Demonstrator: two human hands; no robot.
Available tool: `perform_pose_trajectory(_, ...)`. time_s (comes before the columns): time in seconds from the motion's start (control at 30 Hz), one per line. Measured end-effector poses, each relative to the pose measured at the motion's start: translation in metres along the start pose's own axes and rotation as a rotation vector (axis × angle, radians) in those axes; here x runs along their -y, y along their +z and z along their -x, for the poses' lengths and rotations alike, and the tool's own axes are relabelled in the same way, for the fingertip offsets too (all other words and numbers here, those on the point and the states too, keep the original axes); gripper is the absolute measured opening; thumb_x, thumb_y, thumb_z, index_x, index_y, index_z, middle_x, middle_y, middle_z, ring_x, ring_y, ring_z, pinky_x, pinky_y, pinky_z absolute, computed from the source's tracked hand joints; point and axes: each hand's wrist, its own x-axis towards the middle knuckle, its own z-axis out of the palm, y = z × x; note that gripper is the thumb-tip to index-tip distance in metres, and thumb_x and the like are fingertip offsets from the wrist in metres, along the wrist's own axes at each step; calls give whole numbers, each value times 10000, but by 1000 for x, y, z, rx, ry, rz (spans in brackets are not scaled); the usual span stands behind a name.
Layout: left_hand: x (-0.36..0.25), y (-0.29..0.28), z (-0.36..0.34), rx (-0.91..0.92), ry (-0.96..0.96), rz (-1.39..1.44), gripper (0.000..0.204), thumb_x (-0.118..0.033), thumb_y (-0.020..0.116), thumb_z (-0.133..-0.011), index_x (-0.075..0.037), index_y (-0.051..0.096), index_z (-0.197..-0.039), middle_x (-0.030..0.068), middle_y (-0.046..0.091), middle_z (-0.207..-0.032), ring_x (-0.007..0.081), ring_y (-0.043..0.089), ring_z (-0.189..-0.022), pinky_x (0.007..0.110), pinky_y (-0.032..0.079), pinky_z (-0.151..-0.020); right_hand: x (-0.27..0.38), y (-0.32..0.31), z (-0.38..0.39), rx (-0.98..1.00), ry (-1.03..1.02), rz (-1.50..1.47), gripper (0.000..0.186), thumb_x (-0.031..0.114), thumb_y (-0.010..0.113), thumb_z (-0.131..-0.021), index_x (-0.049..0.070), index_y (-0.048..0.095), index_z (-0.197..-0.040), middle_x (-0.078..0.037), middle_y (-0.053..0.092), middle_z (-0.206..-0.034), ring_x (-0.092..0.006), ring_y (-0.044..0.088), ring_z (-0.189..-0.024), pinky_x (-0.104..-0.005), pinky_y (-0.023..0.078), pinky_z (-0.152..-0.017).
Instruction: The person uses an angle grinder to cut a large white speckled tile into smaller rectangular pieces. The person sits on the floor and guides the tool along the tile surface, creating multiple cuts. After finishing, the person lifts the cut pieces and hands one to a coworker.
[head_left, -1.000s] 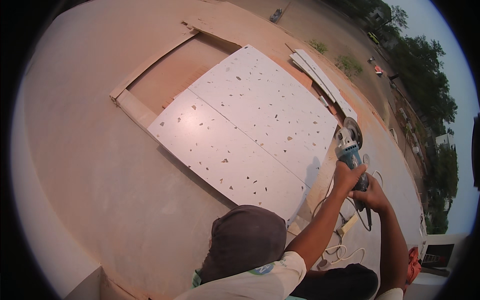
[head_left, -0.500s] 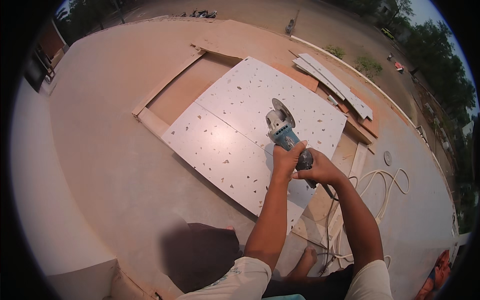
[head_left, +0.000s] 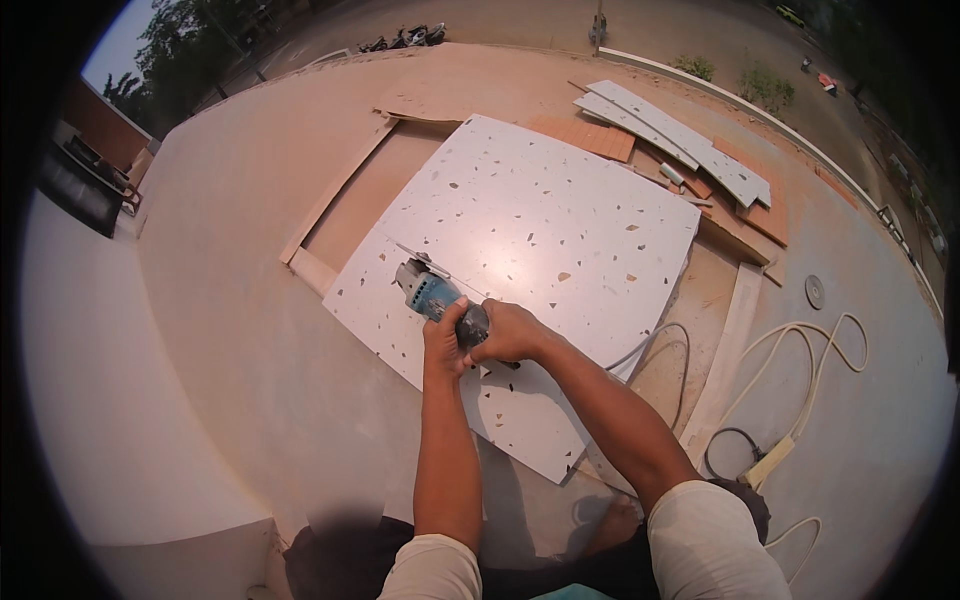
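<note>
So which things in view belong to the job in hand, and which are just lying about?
Apparently in use:
- angle grinder, held by left hand and right hand
- speckled white slab beneath it
- wooden frame under the slab
- grey cord, probably the grinder's

Seemingly lying about:
- loose disc
- narrow speckled strips
- orange-brown boards

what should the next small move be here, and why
Probably ease the angle grinder along the straight line across the speckled slab: its disc looks roughly aligned with it, and left hand and right hand both grip the tool. Disc contact is unclear.
</note>
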Motion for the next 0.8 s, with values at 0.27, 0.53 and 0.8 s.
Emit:
perform_pose_trajectory(0.27,6,-1,-17,-5,16,-35,248,-219,695,-874,-22,608,-999,79,661,-871,196,673,-742,338,576,-687,-7,-9,-12,46,27,-39,813,407,866,-540,-91,576,-1113,-262,666,-1037,-362,668,-974,-398,525,-850)
perform_pose_trajectory(0.53,4,-6,-25,-61,19,-95,271,-239,707,-869,-27,610,-1007,78,670,-886,190,680,-747,328,577,-680,-11,-4,-24,42,14,-57,773,403,864,-542,-91,592,-1071,-256,672,-979,-357,672,-917,-378,523,-811)
perform_pose_trajectory(0.8,2,-12,-26,-33,-2,-57,283,-248,717,-868,-26,613,-1008,84,679,-886,194,686,-745,327,582,-670,-9,-2,-26,36,12,-40,762,415,861,-548,-86,600,-1059,-256,677,-983,-353,674,-927,-384,523,-816)
